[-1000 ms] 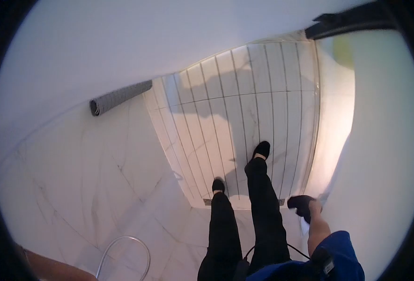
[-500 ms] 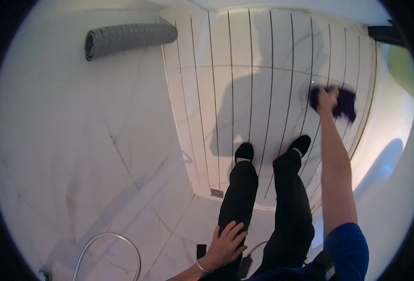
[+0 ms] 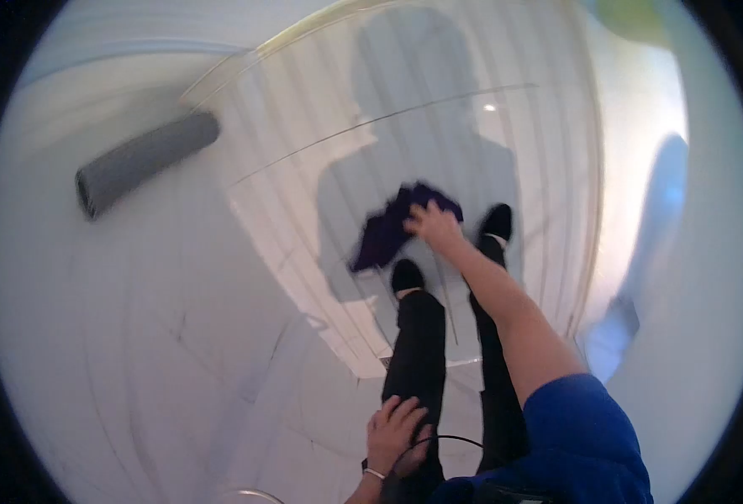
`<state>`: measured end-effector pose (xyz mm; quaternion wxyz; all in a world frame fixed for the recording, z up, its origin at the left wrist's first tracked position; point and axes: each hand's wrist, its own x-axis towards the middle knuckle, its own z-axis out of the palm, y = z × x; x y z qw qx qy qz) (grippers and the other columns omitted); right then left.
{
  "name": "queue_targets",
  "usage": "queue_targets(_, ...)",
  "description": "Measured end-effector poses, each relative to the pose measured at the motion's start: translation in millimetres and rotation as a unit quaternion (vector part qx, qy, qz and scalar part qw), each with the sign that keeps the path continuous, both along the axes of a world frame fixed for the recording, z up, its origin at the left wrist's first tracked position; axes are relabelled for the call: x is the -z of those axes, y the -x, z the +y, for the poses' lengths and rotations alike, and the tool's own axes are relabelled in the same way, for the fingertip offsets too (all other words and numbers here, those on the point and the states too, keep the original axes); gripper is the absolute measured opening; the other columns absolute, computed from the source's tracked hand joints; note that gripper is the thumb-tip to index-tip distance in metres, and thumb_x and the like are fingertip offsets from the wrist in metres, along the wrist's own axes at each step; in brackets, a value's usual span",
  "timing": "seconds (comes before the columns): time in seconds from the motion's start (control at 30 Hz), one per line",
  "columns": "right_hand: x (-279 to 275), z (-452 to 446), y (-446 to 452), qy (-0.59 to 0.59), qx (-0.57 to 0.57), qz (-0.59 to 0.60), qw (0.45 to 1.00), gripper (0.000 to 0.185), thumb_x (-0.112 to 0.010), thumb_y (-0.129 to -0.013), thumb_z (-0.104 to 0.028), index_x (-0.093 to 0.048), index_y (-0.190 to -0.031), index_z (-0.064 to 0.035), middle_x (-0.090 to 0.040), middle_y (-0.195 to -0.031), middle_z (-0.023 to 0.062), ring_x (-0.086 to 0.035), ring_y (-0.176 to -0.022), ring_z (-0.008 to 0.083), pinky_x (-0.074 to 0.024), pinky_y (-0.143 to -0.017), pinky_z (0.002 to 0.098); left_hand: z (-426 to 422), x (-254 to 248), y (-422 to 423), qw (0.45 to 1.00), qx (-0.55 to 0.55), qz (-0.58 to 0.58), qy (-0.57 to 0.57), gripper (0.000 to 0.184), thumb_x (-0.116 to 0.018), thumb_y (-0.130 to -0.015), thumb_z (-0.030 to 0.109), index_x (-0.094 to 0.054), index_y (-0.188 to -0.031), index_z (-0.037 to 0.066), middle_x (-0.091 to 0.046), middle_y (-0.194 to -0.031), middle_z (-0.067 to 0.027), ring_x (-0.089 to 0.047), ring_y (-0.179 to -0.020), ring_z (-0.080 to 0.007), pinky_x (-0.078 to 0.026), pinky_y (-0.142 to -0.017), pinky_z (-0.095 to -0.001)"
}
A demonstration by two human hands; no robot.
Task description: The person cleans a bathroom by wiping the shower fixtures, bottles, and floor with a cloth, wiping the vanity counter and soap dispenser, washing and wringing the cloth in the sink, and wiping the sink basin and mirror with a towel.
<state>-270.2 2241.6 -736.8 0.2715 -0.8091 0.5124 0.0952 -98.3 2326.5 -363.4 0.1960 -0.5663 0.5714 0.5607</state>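
at the far left, a grey rolled mat (image 3: 140, 168) lies on the pale, marble-look floor (image 3: 136, 336), its nearer end showing the open coil. low in the view, a short curve of the silvery hose (image 3: 258, 493) shows at the bottom edge. next comes the grooved floor panel (image 3: 548, 185), with the person's shadow across its middle.

the dark purple cloth (image 3: 380, 239) has come across from the panel's right side and is now spread at its middle, just ahead of the left shoe (image 3: 407, 275). that puts it over the middle grooves, inside the shadow, near both feet. below it, the left hand (image 3: 388, 437) is open, fingers spread, resting on the left trouser leg (image 3: 418, 336), with a bracelet (image 3: 374, 473) at the wrist. a black cable (image 3: 451, 437) curves beside it.

the right hand (image 3: 435, 227) grips the cloth near its right end, fingers bent into the fabric; blur hides exactly how. the right shoe (image 3: 497, 220) stands just beyond that hand, and the bare forearm runs back to a blue sleeve (image 3: 586, 428).
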Motion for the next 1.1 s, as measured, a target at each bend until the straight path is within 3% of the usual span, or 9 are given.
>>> queue_targets(0.23, 6.5, 61.9, 186.2, -0.199, 0.656, 0.08, 0.723, 0.076, -0.058, -0.077, -0.015, -0.02, -0.143, -0.0196, -0.037, -0.135, 0.0226, -0.042, -0.118, 0.0464, -0.0413, -0.095, 0.0502, -20.5, 22.8, 32.0, 0.986, 0.154, 0.021, 0.057, 0.028, -0.065, -0.078, 0.027, -0.063, -0.105, 0.017, -0.056, -0.118, -0.0012, -0.046, -0.118, -0.0251, -0.035, -0.096, -0.0415)
queue_targets(0.33, 4.2, 187.8, 263.2, -0.311, 0.697, 0.044, 0.645, 0.052, -0.049, -0.075, -0.015, -0.047, -0.121, 0.0096, -0.056, -0.107, 0.0346, -0.055, -0.107, 0.041, -0.045, -0.091, 0.0434, -38.2, 9.6, 77.4, 0.965, 0.244, 0.011, 0.089, 0.027, -0.064, -0.079, 0.027, -0.063, -0.104, 0.016, -0.058, -0.115, -0.0024, -0.047, -0.116, -0.0246, -0.034, -0.094, -0.0445)
queue_targets(0.4, -35.3, 260.8, 279.9, -0.282, 0.81, -0.08, 0.508, 0.043, -0.049, -0.074, -0.013, -0.055, -0.112, 0.0077, -0.062, -0.102, 0.0271, -0.06, -0.099, 0.0378, -0.0476, -0.083, 0.0417, -51.0, -6.5, 104.7, 0.954, 0.257, 0.025, 0.154, 0.026, -0.063, -0.08, 0.027, -0.063, -0.103, 0.015, -0.06, -0.109, -0.0027, -0.05, -0.112, -0.0241, -0.033, -0.092, -0.0479)
queue_targets(0.43, -58.6, 265.3, 296.5, -0.228, 0.888, -0.265, 0.3, 0.036, -0.049, -0.073, -0.01, -0.06, -0.104, 0.0053, -0.065, -0.088, 0.0175, -0.062, -0.089, 0.0306, -0.0485, -0.078, 0.041, -93.1, -17.0, 149.7, 0.955, 0.259, 0.026, 0.142, 0.026, -0.063, -0.08, 0.027, -0.062, -0.103, 0.014, -0.061, -0.107, -0.0025, -0.052, -0.108, -0.0238, -0.033, -0.093, -0.0475)
queue_targets(0.57, -106.0, 345.0, 259.7, -0.157, 0.946, -0.147, 0.242, 0.023, -0.052, -0.069, -0.002, -0.06, -0.089, 0.0032, -0.06, -0.08, 0.0085, -0.061, -0.073, 0.0211, -0.0507, -0.067, 0.0355, -132.0, -10.1, 130.6, 0.926, 0.355, 0.074, 0.109, 0.025, -0.061, -0.081, 0.027, -0.062, -0.102, 0.012, -0.062, -0.105, -0.0032, -0.055, -0.105, -0.0213, -0.034, -0.094, -0.0493)
queue_targets(0.63, -142.1, 291.8, 238.4, -0.017, 0.952, -0.292, 0.091, 0.029, -0.051, -0.073, -0.001, -0.058, -0.101, 0.0017, -0.06, -0.083, 0.0075, -0.06, -0.074, 0.0201, -0.0506, -0.068, 0.034, -142.1, -7.5, 124.9, 0.894, 0.426, 0.099, 0.096, 0.025, -0.061, -0.082, 0.027, -0.063, -0.102, 0.012, -0.062, -0.103, -0.0035, -0.055, -0.104, -0.0206, -0.034, -0.094, -0.0503)
queue_targets(0.8, -56.6, 178.1, 150.3, 0.147, 0.887, -0.077, 0.43, 0.065, -0.048, -0.067, -0.001, -0.041, -0.131, 0.0009, -0.042, -0.135, 0.0226, -0.039, -0.127, 0.033, -0.0246, -0.109, 0.0345, -195.5, 9.8, 122.4, 0.762, 0.627, 0.11, 0.113, 0.026, -0.063, -0.08, 0.027, -0.063, -0.101, 0.011, -0.064, -0.097, -0.0051, -0.058, -0.097, -0.0218, -0.037, -0.094, -0.048)
queue_targets(0.93, -51.5, 69.2, 68.8, -0.059, 0.696, -0.022, 0.716, 0.054, -0.056, -0.078, -0.014, -0.048, -0.126, -0.0377, -0.046, -0.119, 0.0154, -0.055, -0.099, 0.0336, -0.0507, -0.078, 0.0443, -204.9, 13.6, 147.5, 0.706, 0.683, 0.142, 0.124, 0.026, -0.063, -0.079, 0.027, -0.063, -0.098, 0.01, -0.064, -0.093, -0.0057, -0.06, -0.092, -0.022, -0.038, -0.092, -0.044)
queue_targets(1.1, 28.5, 2.8, 20.6, 0.045, 0.708, 0.013, 0.704, 0.015, -0.057, -0.078, -0.025, -0.067, -0.089, -0.0246, -0.05, -0.115, -0.0005, -0.048, -0.104, 0.0233, -0.0483, -0.065, 0.0373, -218.4, 36.4, 180.1, 0.638, 0.746, 0.143, 0.125, 0.029, -0.067, -0.076, 0.027, -0.062, -0.098, 0.01, -0.064, -0.094, -0.0054, -0.059, -0.093, -0.0214, -0.036, -0.093, -0.0426)
